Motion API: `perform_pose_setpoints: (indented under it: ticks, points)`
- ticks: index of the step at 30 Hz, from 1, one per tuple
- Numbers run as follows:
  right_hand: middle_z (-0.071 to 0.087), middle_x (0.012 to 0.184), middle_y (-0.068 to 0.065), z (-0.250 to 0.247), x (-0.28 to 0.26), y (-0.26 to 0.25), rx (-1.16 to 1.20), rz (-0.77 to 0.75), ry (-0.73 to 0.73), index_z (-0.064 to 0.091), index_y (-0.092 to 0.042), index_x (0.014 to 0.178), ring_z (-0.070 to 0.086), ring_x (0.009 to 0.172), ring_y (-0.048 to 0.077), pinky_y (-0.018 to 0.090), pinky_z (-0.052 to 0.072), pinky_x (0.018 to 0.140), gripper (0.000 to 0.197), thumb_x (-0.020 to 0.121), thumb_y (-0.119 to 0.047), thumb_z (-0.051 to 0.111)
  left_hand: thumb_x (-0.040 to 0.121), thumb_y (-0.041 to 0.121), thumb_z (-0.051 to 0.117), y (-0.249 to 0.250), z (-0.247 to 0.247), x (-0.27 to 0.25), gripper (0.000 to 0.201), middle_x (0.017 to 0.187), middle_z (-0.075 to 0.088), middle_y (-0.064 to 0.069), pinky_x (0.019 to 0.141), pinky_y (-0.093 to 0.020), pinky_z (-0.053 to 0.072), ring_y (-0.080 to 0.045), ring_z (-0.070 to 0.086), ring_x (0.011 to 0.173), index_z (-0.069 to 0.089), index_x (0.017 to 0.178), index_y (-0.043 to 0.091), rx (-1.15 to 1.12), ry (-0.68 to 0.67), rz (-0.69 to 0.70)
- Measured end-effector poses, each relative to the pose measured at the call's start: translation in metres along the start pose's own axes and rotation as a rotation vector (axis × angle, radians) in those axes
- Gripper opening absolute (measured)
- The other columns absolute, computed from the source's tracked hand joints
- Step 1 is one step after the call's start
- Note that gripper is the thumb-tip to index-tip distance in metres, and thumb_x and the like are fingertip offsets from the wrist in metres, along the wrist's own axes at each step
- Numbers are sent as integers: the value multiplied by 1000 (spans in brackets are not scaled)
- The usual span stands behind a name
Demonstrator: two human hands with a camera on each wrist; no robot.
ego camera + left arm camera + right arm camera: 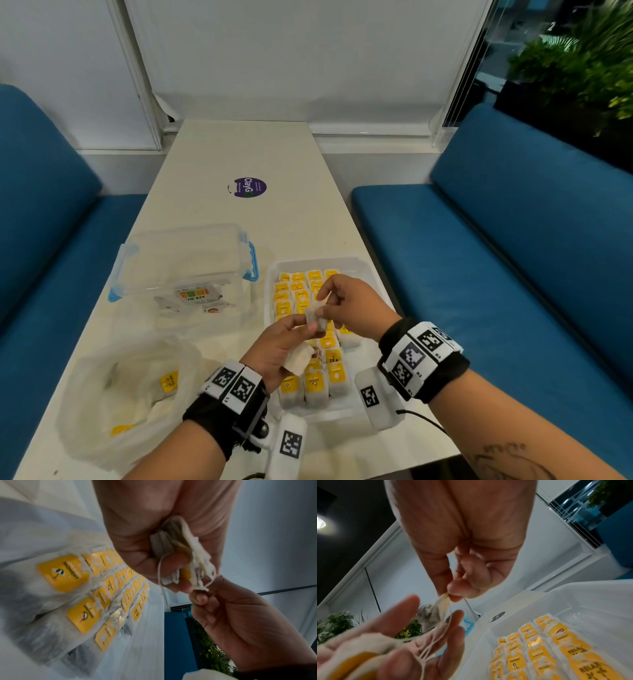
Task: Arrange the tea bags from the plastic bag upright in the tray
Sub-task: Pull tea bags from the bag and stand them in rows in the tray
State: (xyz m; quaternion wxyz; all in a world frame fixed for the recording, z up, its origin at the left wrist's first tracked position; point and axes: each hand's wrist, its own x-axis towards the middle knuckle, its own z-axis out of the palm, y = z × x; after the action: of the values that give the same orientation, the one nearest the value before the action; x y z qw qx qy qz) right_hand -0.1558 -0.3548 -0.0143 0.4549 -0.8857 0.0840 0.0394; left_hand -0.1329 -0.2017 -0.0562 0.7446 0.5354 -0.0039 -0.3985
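Above the white tray (pixel 274 274), a small bunch of tea bags (pixel 173 555) is gripped in the curled fingers of the left hand (pixel 274 346), while one tea bag (pixel 317 317) is pinched between thumb and fingertips of the right hand (pixel 352 305), its strings tangled with the bunch. Rows of yellow-tagged tea bags (pixel 301 298) are stood upright in the tray. The crumpled plastic bag (pixel 130 394) is seen on the table (pixel 239 154) to the left, a few bags inside it, beside a clear lidded box (pixel 185 263).

Both hands meet above the table: left hand (pixel 279 346) curled (palm up), right hand (pixel 349 303) pinching with fingertips.
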Motion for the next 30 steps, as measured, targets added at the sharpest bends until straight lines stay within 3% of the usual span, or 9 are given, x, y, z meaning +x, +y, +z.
perform_pose_setpoints:
  ticks: [3,7,11,15,19,24,27,30]
  points:
    - [55,56,-2,-1,-1,-3,68,0,-42,52,-24,88,49,38,0,8,34,37,20,84,-9,66,90,8,54,-2,-2,2,8,76,69,-7,47,-20,49,-12,63,54,62,92,6,-25,56,12]
    - [58,62,1,-4,-5,-5,227,-4,-111,58,-25,90,53,51,12,20,37,40,17,87,-8,60,92,11,53,4,-1,0,12,68,63,-8,36,-15,40,-13,58,44,61,85,5,-52,94,-5]
    - [61,80,-1,-12,-7,-4,267,-10,-132,63,-29,93,56,67,16,24,33,42,47,79,12,45,93,14,51,7,-3,1,13,57,59,-4,33,-16,36,-12,54,41,57,86,6,-76,89,-80]
    - [59,98,-2,-11,-8,-5,131,-88,-189,61,-31,101,58,76,12,14,41,43,42,80,5,64,93,17,50,5,-2,2,14,56,60,-3,34,-15,35,-12,54,40,56,88,6,-82,79,-149]
    - [56,88,-1,-1,-3,-1,151,8,-124,55,-34,96,55,66,13,23,43,43,40,75,-7,75,90,15,55,1,1,0,17,62,61,-4,36,-15,38,-12,59,44,60,75,8,-2,122,-91]
    - [57,76,1,6,-3,0,188,221,-60,50,-15,110,55,61,12,22,42,43,44,75,-15,77,89,15,58,-2,1,3,11,72,59,-5,39,-15,39,-14,59,51,60,79,11,4,144,-34]
    - [60,67,4,6,-3,1,232,291,-83,53,-14,88,53,52,12,22,41,43,26,76,-14,76,91,15,54,-2,1,5,14,77,60,-5,39,-14,38,-18,58,59,56,78,14,-1,158,-33]
    - [53,54,-2,4,-2,0,266,265,-31,52,-14,69,48,44,8,20,37,40,24,78,-10,74,91,15,55,-2,1,6,11,76,64,-2,39,-15,38,-18,58,61,57,80,15,-11,169,-30]
